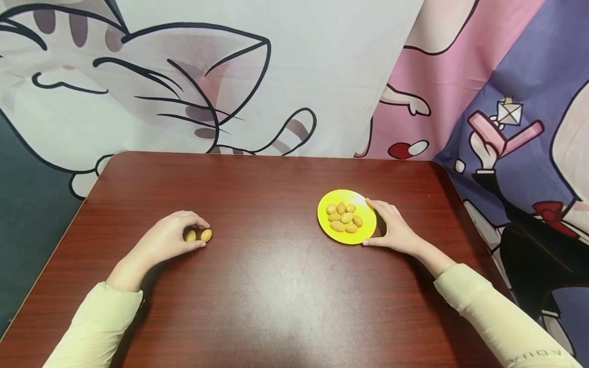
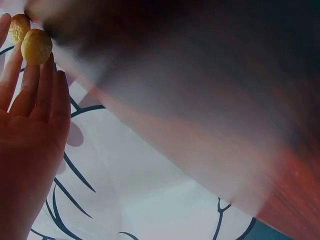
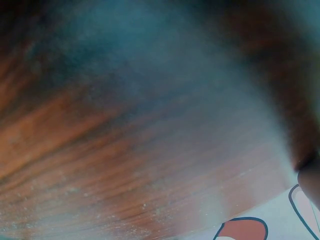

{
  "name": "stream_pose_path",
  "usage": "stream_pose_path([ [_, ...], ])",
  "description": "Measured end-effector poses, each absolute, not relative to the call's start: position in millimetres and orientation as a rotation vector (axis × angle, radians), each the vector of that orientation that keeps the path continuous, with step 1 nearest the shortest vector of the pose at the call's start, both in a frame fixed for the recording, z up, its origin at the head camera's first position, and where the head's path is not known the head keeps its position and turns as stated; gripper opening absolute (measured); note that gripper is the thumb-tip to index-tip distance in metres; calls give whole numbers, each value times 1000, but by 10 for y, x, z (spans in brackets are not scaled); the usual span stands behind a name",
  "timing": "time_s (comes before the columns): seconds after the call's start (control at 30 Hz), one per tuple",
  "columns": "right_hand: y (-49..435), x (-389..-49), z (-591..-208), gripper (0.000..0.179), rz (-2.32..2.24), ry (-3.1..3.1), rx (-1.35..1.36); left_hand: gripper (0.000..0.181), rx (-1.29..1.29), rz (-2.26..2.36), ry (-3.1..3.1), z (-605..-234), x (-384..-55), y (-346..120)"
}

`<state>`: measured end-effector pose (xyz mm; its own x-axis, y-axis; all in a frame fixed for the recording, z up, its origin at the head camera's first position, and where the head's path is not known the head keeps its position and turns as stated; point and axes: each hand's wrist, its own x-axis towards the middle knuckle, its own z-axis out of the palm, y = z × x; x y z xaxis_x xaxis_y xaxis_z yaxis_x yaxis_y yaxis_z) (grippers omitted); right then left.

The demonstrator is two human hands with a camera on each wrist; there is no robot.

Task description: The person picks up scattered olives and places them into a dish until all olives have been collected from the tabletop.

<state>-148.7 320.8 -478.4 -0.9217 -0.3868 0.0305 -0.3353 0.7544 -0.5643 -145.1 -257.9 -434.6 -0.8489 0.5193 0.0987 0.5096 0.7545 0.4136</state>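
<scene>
My left hand (image 1: 167, 237) is at the left of the table, fingers and thumb curved round two small yellow oval fruits. One fruit (image 1: 206, 235) shows between the fingertips and thumb tip; the other fruit (image 1: 190, 235) sits deeper toward the palm. Close up in the left wrist view, the nearer fruit (image 2: 37, 47) looks wrinkled and golden brown, against the fingers. On the right, my right hand (image 1: 393, 228) holds the rim of a round yellow plate (image 1: 324, 227), thumb at the near edge and fingers at the far edge. Several similar fruits (image 1: 346, 217) lie on the plate.
A glossy reddish-brown wooden table (image 1: 257, 276) bears everything. Behind it hangs a white cloth (image 1: 322, 61) with a cartoon cat, and pink and purple printed cloth (image 1: 478, 76) at the right. The right wrist view is mostly blurred tabletop.
</scene>
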Motion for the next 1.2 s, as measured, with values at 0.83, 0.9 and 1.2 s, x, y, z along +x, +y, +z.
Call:
stream_pose_path([
  [0.83,3206,-1477,-4780,113,-893,2861,-589,26,880,669,2959,-4349,-1468,-2500],
  [0.9,3207,-1477,-4782,112,-892,2863,-589,26,892,673,2972,-4347,-1478,-2480],
  [1.2,3205,-1480,-4792,113,-895,2861,-587,24,909,702,2977,-4328,-1550,-2315],
])
